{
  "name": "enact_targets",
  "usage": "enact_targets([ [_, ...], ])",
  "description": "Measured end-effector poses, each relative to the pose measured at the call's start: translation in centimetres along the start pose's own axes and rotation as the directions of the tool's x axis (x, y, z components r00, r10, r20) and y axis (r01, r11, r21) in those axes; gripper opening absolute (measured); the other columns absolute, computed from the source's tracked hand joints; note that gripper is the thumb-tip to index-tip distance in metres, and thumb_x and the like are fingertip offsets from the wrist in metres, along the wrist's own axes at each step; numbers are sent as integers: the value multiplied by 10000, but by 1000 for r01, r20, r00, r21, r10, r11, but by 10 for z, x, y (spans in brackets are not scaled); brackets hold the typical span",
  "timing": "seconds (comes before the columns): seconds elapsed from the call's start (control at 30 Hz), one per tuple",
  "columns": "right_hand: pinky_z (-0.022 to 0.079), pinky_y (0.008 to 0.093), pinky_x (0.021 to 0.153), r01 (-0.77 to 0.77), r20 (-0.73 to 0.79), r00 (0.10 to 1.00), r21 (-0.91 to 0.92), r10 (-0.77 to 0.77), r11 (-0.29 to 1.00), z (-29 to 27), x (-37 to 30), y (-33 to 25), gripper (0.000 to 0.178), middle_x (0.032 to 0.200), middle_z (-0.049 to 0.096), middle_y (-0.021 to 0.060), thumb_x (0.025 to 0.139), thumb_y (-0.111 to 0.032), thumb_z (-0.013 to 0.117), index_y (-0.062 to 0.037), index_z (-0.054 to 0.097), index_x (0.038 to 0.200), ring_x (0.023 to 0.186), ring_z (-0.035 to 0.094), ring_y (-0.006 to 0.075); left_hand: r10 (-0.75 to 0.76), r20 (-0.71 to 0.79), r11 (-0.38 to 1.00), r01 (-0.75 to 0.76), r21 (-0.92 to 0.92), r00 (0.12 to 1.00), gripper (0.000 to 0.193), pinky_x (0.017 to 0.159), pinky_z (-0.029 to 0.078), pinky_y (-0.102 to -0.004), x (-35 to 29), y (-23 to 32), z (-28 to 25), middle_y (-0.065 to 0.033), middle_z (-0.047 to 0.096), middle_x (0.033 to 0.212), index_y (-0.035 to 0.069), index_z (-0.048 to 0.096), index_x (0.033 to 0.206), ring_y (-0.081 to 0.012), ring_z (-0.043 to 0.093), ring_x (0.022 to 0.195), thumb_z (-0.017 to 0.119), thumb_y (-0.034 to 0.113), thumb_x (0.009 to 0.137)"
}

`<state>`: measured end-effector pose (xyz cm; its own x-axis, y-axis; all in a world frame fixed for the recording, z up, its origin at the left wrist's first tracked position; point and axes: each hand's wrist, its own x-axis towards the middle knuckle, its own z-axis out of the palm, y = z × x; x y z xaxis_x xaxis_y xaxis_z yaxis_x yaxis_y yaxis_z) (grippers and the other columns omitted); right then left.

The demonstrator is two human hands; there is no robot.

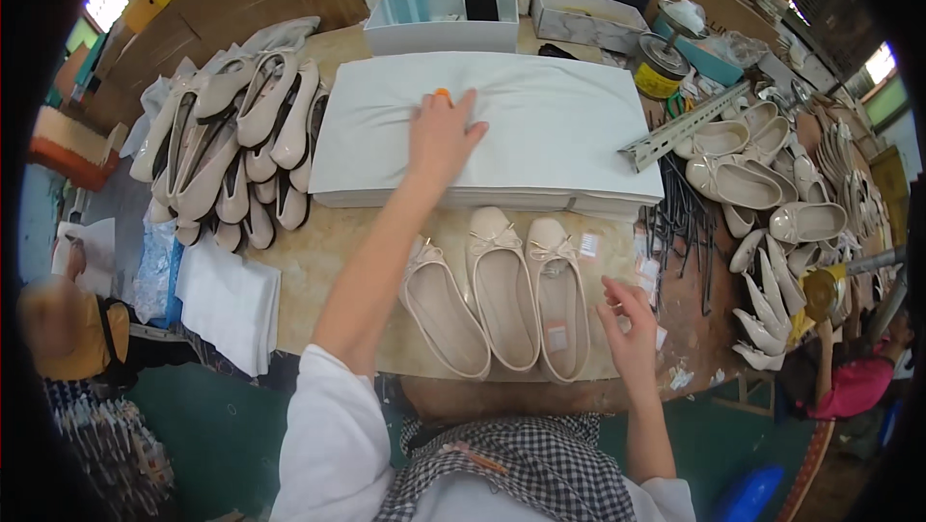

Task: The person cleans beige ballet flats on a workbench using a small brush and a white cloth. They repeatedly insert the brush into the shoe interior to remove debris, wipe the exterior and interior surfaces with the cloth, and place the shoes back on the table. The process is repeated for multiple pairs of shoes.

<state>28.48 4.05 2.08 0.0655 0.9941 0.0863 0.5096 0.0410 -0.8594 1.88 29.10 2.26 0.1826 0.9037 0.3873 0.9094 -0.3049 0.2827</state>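
My left hand (444, 141) rests on a stack of white paper sheets (569, 126), fingers spread, with a bit of orange at one fingertip. Creases run through the top sheet around it. Closer to me, three cream ballet flats stand side by side, toes pointing away: a left one (434, 305), a middle one (502, 300) and a right one (562, 300). Each has a small bow, and a pale sticker lies inside the right one. Beside that shoe, my right hand (632, 334) hovers with loosely bent fingers apart, holding nothing visible.
Cream shoes with dark soles (231, 136) pile up at left, above folded white sheets (227, 300). More cream shoes (743, 179) crowd the right, near a metal angle bar (685, 126) and dark rods (680, 228). A white box (444, 38) stands behind the stack. Other people sit at both sides.
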Motion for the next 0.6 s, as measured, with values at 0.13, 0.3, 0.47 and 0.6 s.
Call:
enact_targets([
  [0.13, 477, 314, 885, -267, 60, 949, 671, 308, 691, -1, 4, -4, 543, 1229, 540, 118, 861, -60, 620, -41, 434, 1371, 1099, 545, 190, 341, 44, 896, -311, -316, 939, 202, 735, 482, -386, -91, 109, -62, -155, 584, 882, 65, 643, 872, -297, 582, 857, 671, 247, 788],
  [0.3, 519, 323, 866, -580, 484, 768, 803, 419, 136, 23, -3, -47, 459, 1178, 614, 96, 903, -144, 607, -48, 457, 1326, 991, 630, 186, 362, 33, 654, -229, -721, 932, 119, 1079, 321, -388, -139, 128, -132, -131, 630, 1152, 115, 661, 848, -294, 560, 1154, 657, 153, 736],
  [0.47, 408, 358, 1029, -293, 451, 892, 501, 43, 815, 31, 25, -56, 616, 1366, 476, 123, 835, -44, 624, -10, 371, 1396, 1243, 491, 219, 29, 175, 825, 75, -560, 984, 107, 904, 445, -320, -184, 92, -98, -128, 639, 923, 56, 616, 870, -295, 600, 978, 639, 62, 766],
  [0.6, 352, 389, 1082, 486, 358, 822, -34, -444, 873, 54, 5, -103, 748, 1436, 409, 140, 771, -45, 679, -50, 334, 1435, 1290, 444, 244, -234, 280, 268, 338, -902, 931, 280, 760, 478, -325, -178, 98, -83, -126, 606, 1079, 59, 545, 1194, -191, 604, 947, 511, 141, 929],
])
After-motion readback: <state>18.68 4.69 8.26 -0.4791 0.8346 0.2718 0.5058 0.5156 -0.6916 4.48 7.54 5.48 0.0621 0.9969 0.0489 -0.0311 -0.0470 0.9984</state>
